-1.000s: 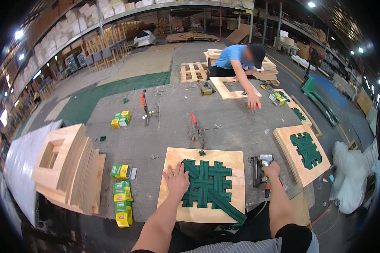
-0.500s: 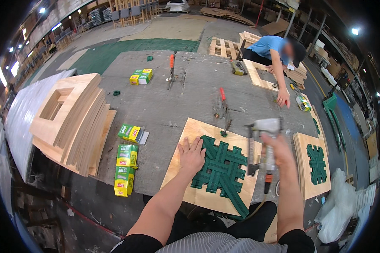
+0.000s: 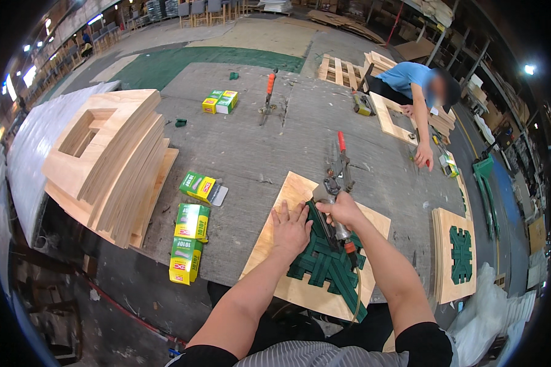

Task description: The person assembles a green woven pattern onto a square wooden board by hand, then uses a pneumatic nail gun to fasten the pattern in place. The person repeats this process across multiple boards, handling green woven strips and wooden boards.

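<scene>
Green webbing straps (image 3: 319,263), woven crosswise, cover the middle of a square plywood panel (image 3: 374,227) with one long strip reaching its near right corner. My left hand (image 3: 292,227) lies flat with spread fingers on the panel, at the left edge of the webbing. In my right hand (image 3: 344,211) is an air staple gun (image 3: 328,194), its nose down over the upper part of the webbing. The fingers wrap its grip, and an air hose hangs from the orange connector (image 3: 349,247). Whether the nose touches the straps is hidden.
Cut-out plywood frames (image 3: 113,153) are stacked left. Staple boxes (image 3: 191,221) stand beside them. Red-handled (image 3: 341,142) and orange-handled (image 3: 270,84) toggle clamps rise from the table (image 3: 251,153). A webbed panel stack (image 3: 462,263) lies right. A co-worker in blue (image 3: 404,76) reaches over the far right.
My right hand has swung the staple gun left, from beside the panel's right edge to over the webbing. My left hand stays on the panel. The whole view has shifted slightly.
</scene>
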